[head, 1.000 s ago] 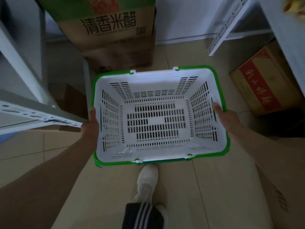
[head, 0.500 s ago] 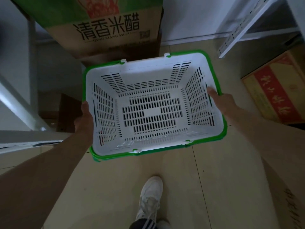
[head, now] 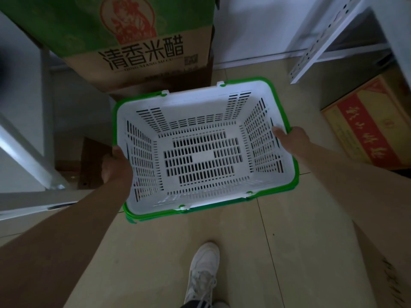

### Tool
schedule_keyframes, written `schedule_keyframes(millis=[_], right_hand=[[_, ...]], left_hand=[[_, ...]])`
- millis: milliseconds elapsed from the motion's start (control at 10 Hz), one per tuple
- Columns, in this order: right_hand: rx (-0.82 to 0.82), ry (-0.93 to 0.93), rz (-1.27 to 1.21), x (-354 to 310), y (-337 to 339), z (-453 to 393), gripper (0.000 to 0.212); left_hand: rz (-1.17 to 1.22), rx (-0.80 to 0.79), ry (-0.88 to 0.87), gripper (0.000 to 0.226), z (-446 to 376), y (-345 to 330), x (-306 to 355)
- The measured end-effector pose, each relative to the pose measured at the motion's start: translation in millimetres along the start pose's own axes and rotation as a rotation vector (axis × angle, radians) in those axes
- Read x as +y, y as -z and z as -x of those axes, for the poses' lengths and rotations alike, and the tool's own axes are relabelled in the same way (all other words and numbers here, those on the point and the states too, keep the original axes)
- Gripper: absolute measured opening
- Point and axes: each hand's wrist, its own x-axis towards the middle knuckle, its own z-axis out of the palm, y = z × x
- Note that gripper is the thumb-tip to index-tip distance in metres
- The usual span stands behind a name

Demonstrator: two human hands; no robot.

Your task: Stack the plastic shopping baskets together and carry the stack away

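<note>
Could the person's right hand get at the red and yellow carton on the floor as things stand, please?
Probably not yet: the right hand grips the side rim of the basket stack, as the left hand does opposite. The floor toward the red and yellow carton looks clear, though.

This looks like a shop's stockroom or back storage area. A large cardboard carton (head: 138,41) printed with a rice vinegar brand in Chinese characters stands on the tiled floor (head: 222,230) at the far side, and a yellow and red carton (head: 367,130) sits low on the right under a white metal shelving rack (head: 322,38) with punched uprights. Another grey rack (head: 26,152) stands on the left. A white and green plastic shopping basket (head: 200,152) fits a retail setting. The light is dim.
</note>
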Motion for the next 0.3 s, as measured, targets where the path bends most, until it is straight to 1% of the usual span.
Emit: schedule_keyframes(millis=[100,200,300], right_hand=[[0.029,0.046,0.073,-9,-2,12,0.063],[0.113,0.101,0.114,-19,-2,29,0.062],[0.162,0.126,0.136,-32,4,50,0.056]], left_hand=[[-0.007,0.077,-0.057,0.051,1,-5,6],[-0.067,0.121,-0.115,0.058,21,-2,20],[-0.173,0.058,-0.275,0.051,45,4,27]])
